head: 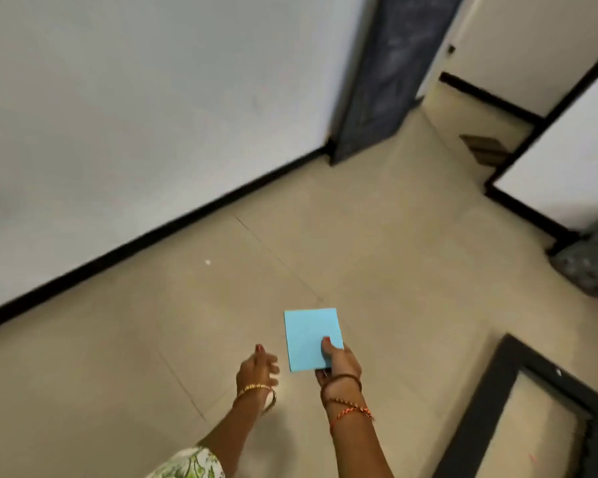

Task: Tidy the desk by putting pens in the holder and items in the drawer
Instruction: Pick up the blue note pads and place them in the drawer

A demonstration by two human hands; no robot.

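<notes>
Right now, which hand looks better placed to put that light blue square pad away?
The right hand: its thumb already pinches the light blue square paper pad. The left hand hangs beside it, fingers loose, holding nothing. No drawer or holder shows here, only floor.

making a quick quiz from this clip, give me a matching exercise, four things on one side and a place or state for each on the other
Things:
1. right hand
2. left hand
3. blue paper pad
4. dark door

Place or state:
A. open, holds nothing
B. far end of the wall
C. thumb pressed on top of the pad
D. held flat above the tiled floor

Pairs: 1-C, 2-A, 3-D, 4-B
</notes>
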